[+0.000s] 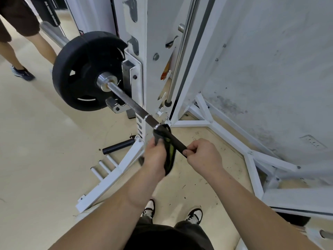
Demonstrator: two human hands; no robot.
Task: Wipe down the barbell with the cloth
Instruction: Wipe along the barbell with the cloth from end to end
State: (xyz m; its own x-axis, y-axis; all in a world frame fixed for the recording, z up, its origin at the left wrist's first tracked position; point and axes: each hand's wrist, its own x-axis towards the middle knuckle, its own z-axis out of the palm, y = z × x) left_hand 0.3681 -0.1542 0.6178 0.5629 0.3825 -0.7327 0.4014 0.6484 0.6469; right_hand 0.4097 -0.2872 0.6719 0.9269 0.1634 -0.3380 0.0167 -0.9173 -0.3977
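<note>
The barbell (133, 104) rests in the white rack and runs from a black weight plate (81, 73) at upper left down towards me. A dark cloth (164, 139) with a yellow-green patch is wrapped over the bar's shaft just below a silver ring. My left hand (155, 156) grips that cloth against the bar, and the cloth's loose end hangs below my palm. My right hand (201, 156) is closed around the bare bar a little nearer to me, to the right of the cloth.
The white rack upright (138, 51) stands directly behind the bar, with its base legs (111, 175) spreading over the beige floor. A short black roller (118, 146) lies by the base. Another person's legs (27, 51) stand at upper left. A grey wall (270, 69) is on the right.
</note>
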